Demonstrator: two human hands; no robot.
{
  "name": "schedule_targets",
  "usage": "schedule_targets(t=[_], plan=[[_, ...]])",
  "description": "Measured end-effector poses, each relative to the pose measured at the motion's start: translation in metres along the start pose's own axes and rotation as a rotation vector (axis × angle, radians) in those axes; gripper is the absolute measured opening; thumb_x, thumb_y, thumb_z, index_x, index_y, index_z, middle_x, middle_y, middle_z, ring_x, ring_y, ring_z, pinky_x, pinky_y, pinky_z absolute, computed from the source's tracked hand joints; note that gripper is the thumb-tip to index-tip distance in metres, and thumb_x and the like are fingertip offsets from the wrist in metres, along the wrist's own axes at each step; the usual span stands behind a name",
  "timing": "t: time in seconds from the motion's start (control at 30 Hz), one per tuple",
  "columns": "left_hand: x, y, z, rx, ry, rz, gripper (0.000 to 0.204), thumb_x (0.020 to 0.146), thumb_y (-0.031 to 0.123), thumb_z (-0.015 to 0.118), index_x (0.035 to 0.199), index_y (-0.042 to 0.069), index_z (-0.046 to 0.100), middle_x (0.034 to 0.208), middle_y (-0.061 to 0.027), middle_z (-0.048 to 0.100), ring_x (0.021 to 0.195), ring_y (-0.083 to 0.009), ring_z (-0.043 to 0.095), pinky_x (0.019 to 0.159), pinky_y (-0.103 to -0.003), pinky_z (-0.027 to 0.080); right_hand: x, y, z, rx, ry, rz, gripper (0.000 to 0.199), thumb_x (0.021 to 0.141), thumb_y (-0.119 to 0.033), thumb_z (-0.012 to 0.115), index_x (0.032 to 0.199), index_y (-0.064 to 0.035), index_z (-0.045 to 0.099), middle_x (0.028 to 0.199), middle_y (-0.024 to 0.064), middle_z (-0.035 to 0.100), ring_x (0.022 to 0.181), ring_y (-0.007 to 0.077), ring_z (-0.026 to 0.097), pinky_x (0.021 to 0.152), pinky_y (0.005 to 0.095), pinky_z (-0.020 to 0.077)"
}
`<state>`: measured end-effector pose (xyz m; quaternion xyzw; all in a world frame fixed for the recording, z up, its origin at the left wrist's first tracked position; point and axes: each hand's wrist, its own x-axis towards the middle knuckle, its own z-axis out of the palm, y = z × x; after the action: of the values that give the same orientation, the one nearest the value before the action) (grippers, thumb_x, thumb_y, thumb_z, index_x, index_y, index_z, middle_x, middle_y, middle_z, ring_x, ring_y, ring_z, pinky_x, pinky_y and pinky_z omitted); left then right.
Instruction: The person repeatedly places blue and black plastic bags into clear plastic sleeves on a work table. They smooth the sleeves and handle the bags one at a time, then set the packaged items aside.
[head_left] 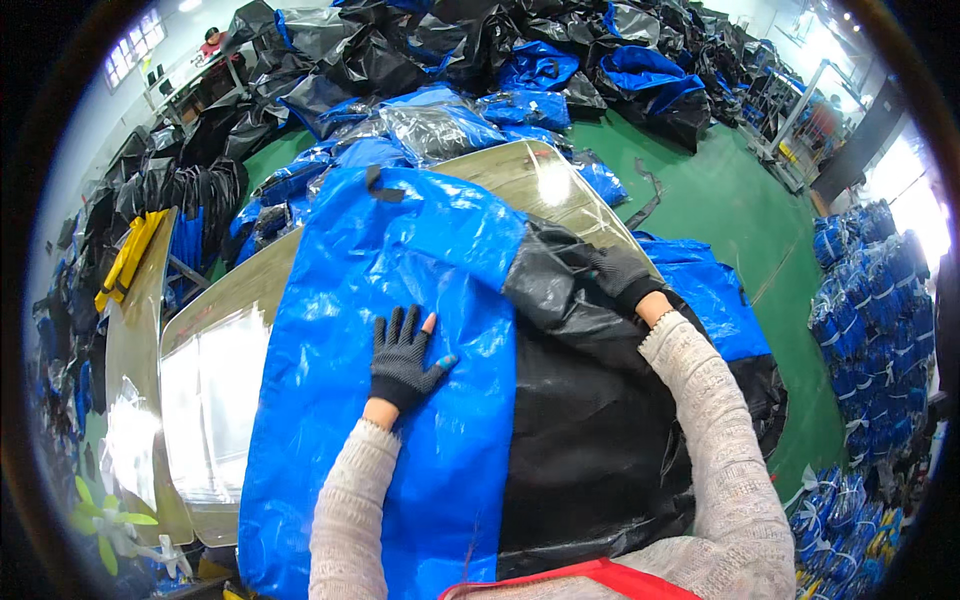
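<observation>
Green floor stretches out around the counter, with a heap of black and blue plastic beyond the counter's far edge and tied blue bundles to the right of it. Across the counter lies a large blue-and-black sheet, its blue part toward the counter's left, its black part toward the right, and a short black strap near the far edge.

The person's left hand, in a dark glove, rests palm down on the blue part with fingers spread; its grip is wide open and has hold of nothing. The right hand reaches to the rumpled black part toward the counter's far right; dark glove against dark plastic, so one cannot tell whether its grip pinches a fold or only presses.

Laying the sheet flat seems to be the step in hand. Next, it would likely call for the left hand to steady the blue part while the right draws the black folds smooth.
</observation>
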<state>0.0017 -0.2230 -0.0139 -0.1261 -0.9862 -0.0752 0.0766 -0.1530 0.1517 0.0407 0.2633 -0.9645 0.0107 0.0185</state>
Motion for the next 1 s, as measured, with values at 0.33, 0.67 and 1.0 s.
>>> schedule_targets(t=[0.33,0.67,1.0], plan=[[-0.06,-0.041,-0.006,0.139,0.094,-0.262,0.08,0.079,0.065,0.057,0.139,0.015,0.047,0.15,-0.0228,0.031,0.141,-0.0398,0.025,0.114,-0.058,0.008,0.125,0.021,-0.091,0.112,0.419,0.229,0.028,0.087,-0.033,0.056,0.098,-0.0091,0.067,0.099,0.02,0.067,0.094,0.0371,0.063,0.083,0.0467,0.0496],[0.063,0.042,-0.043,-0.502,0.353,0.091,0.072,0.082,0.056,0.06,0.136,0.011,0.048,0.144,-0.0252,0.038,0.133,-0.0423,0.035,0.111,-0.059,0.018,0.021,0.055,-0.01,0.056,-0.08,0.347,0.04,0.088,-0.036,0.054,0.111,-0.005,0.064,0.112,0.0206,0.065,0.102,0.0377,0.062,0.09,0.0456,0.0479],[0.097,0.076,0.026,-0.196,0.031,0.221,0.069,0.079,0.066,0.055,0.136,0.026,0.05,0.15,-0.0177,0.032,0.138,-0.0405,0.028,0.113,-0.053,0.019,0.034,0.128,-0.087,0.131,0.04,0.487,0.044,0.087,-0.041,0.059,0.122,-0.0148,0.06,0.113,0.0195,0.064,0.104,0.0387,0.061,0.089,0.0456,0.0479]])
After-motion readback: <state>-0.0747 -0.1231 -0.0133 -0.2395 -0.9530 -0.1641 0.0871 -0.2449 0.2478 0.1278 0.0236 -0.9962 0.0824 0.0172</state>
